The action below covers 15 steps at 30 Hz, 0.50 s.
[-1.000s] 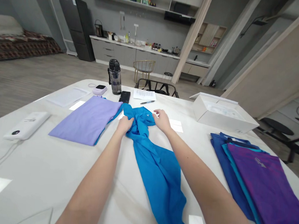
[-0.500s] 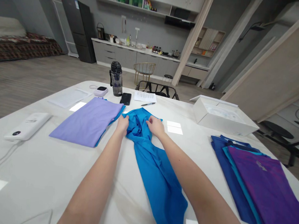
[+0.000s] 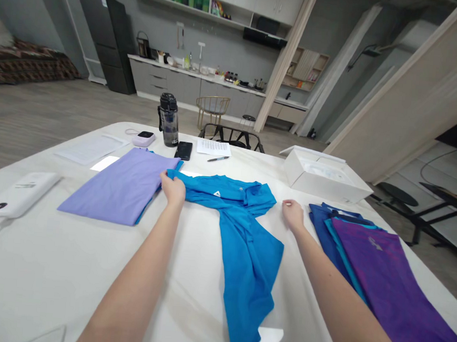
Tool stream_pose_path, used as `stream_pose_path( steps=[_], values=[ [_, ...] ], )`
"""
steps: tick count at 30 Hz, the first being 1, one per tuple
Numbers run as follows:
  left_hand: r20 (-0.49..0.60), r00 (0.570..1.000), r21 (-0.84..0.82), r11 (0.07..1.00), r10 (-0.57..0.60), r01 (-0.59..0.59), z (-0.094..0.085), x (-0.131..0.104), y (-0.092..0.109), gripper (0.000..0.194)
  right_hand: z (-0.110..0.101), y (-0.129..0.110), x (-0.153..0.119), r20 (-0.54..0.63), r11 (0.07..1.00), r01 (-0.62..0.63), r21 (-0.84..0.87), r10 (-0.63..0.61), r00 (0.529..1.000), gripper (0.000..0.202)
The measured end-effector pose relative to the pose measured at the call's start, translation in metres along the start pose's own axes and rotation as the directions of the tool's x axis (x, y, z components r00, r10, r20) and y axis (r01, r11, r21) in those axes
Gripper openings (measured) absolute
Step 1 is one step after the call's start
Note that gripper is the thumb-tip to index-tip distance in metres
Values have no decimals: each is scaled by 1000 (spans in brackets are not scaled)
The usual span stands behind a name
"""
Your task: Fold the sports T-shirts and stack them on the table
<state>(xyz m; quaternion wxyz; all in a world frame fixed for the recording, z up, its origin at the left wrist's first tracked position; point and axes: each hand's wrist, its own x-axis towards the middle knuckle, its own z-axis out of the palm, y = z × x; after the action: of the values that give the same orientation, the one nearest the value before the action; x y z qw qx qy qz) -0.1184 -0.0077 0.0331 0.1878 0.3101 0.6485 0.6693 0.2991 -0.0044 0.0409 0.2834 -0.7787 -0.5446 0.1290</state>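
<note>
A bright blue shirt (image 3: 246, 241) lies crumpled on the white table, its upper part spread sideways and its lower part trailing towards me. A small white triangular logo shows near its upper edge. My left hand (image 3: 174, 189) is closed on the shirt's left end, beside the folded lavender shirt (image 3: 120, 183). Just off the blue shirt's right end is my right hand (image 3: 293, 215), fingers curled together with nothing visible in them. To its right sits a stack of folded garments, a purple shirt (image 3: 386, 278) on top and blue ones beneath.
A white box (image 3: 323, 176) stands open at the back right. Along the far side are a water bottle (image 3: 169, 121), a phone (image 3: 183, 150), a printed sheet (image 3: 213, 147) and a pen (image 3: 218, 159). A white power bank (image 3: 23, 194) with a cable lies at left.
The bunched blue shirt top has been spread out sideways. My left hand moved left with its end; my right hand moved right and came off the cloth. The view shifted slightly.
</note>
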Motion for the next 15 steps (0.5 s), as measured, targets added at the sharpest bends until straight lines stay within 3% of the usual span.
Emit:
stream_pose_path(
  steps=[2, 3, 4, 5, 7, 8, 9, 12, 15],
  values=[
    [-43, 979, 222, 957, 199, -185, 1, -10, 11, 60, 5, -23, -12, -119, 987, 158, -9, -158, 980, 36],
    [38, 956, 305, 908, 291, -288, 4, -14, 15, 61, 9, -38, -19, -140, 967, 253, -5, -252, 958, 41],
    [195, 920, 330, 860, 341, -388, 7, -18, 17, 59, 14, -54, -26, -110, 945, 327, -8, -326, 939, 46],
    [375, 861, 323, 822, 344, -469, 12, -23, 17, 54, 21, -69, -33, -64, 927, 375, -27, -376, 924, 50],
    [673, 696, 309, 760, 250, -572, 21, -31, 12, 45, 37, -96, -43, 45, 912, 397, -100, -395, 918, 62],
    [760, 627, 332, 728, 171, -600, 26, -36, 7, 43, 46, -106, -46, 97, 915, 377, -143, -366, 926, 67],
    [807, 584, 372, 690, 90, -621, 29, -40, 3, 45, 55, -113, -46, 143, 918, 345, -194, -321, 936, 69],
    [818, 568, 509, 574, -90, -642, 34, -51, -8, 62, 70, -122, -42, 250, 908, 304, -288, -235, 939, 45],
    [818, 551, 545, 528, -164, -652, 31, -52, -9, 70, 59, -112, -31, 211, 904, 334, -266, -284, 935, 30]
  ],
)
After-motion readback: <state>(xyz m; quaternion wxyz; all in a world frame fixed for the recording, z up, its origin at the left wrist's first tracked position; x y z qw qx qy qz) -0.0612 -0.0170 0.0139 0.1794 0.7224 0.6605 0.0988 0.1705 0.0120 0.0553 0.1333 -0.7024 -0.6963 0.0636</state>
